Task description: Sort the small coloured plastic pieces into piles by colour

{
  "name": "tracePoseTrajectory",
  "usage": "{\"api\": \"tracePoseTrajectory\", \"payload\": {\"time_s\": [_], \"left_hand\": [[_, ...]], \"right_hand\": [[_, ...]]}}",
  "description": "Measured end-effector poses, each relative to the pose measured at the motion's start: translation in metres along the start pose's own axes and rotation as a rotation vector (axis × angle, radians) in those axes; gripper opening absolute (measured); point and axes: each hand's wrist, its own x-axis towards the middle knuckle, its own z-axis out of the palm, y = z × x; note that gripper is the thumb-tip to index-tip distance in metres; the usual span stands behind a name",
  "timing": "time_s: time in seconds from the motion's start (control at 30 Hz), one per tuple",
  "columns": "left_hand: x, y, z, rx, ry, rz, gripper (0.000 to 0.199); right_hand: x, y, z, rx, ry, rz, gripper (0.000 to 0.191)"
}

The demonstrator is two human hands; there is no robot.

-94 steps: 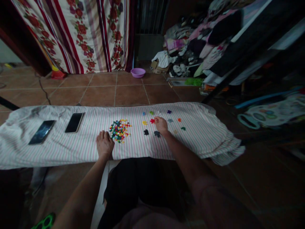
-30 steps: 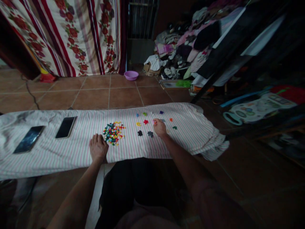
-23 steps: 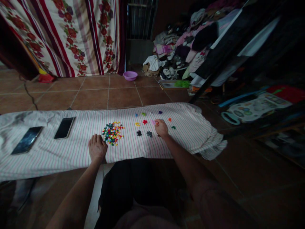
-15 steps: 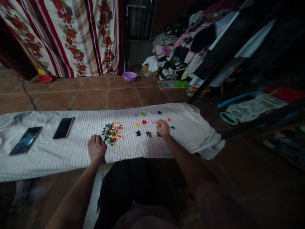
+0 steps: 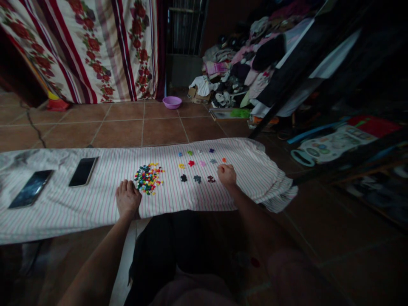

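Note:
My left hand (image 5: 128, 197) lies palm down with fingers stretched out on the striped cloth, at the left edge of a mixed heap of small coloured pieces (image 5: 148, 178). My right hand (image 5: 227, 175) is closed, fingers curled together, over the cloth at the right end of the sorted groups. Whatever it holds, if anything, is hidden. Close to it are an orange group (image 5: 224, 160), a grey group (image 5: 213, 161) and a brown group (image 5: 211, 179). Farther left sit a pink group (image 5: 202, 163), a red group (image 5: 191, 163), a yellow group (image 5: 181, 166) and a black group (image 5: 183, 178).
Two phones (image 5: 83, 171) (image 5: 31, 189) lie on the cloth at left. Beyond the striped cloth (image 5: 255, 170), a purple basin (image 5: 172, 102) stands on the tiled floor. A clothes heap (image 5: 236, 72) is at the back, and a toy panel (image 5: 334, 144) at right.
My right hand has moved right, away from the pink group, uncovering the grey and brown groups. The dark green group is now hidden by it. My left hand stays by the heap.

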Motion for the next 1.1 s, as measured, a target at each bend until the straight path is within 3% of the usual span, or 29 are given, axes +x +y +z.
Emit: {"api": "tracePoseTrajectory", "payload": {"time_s": [0.53, 1.1], "left_hand": [[-0.001, -0.002, 0.003, -0.006, 0.036, 0.015, 0.037], [-0.001, 0.0, -0.001, 0.015, 0.022, 0.035, 0.037]], "right_hand": [[-0.026, 0.057, -0.028, -0.146, 0.005, 0.081, 0.029], [-0.029, 0.066, -0.032, -0.136, 0.04, 0.129, 0.028]]}}
